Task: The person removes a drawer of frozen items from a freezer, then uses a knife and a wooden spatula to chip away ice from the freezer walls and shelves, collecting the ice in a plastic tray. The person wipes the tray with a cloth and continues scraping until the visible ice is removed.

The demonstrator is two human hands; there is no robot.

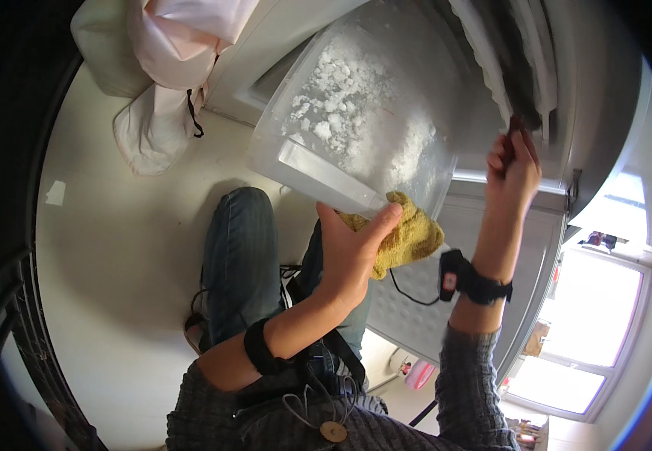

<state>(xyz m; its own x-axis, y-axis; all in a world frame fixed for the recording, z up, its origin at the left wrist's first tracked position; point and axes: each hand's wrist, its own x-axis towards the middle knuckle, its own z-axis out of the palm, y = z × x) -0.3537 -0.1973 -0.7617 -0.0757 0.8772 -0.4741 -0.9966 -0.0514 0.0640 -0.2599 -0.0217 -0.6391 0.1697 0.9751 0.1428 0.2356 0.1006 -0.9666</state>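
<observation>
My left hand (344, 256) grips the front edge of a clear plastic freezer drawer (267, 149), with a mustard-yellow cloth (410, 239) bunched under the thumb. Loose white frost chunks (340, 121) and finer crumbs are spread over the drawer's floor. Higher up on the right, my right hand (516, 163) is closed around a dark reddish-brown handle (510, 147). Its tip meets the end of a frost-coated ledge (487, 73) inside the freezer compartment; I cannot tell what kind of tool it is. A second frosted ledge (540, 62) runs beside the first.
Pale pink fabric (176, 51) hangs at the upper left, over the light floor (111, 242). Below the drawer is a white appliance panel (402, 310) with a dimpled surface. A bright window (591, 315) stands at the right. A thin black cable (416, 301) runs to my right wrist strap.
</observation>
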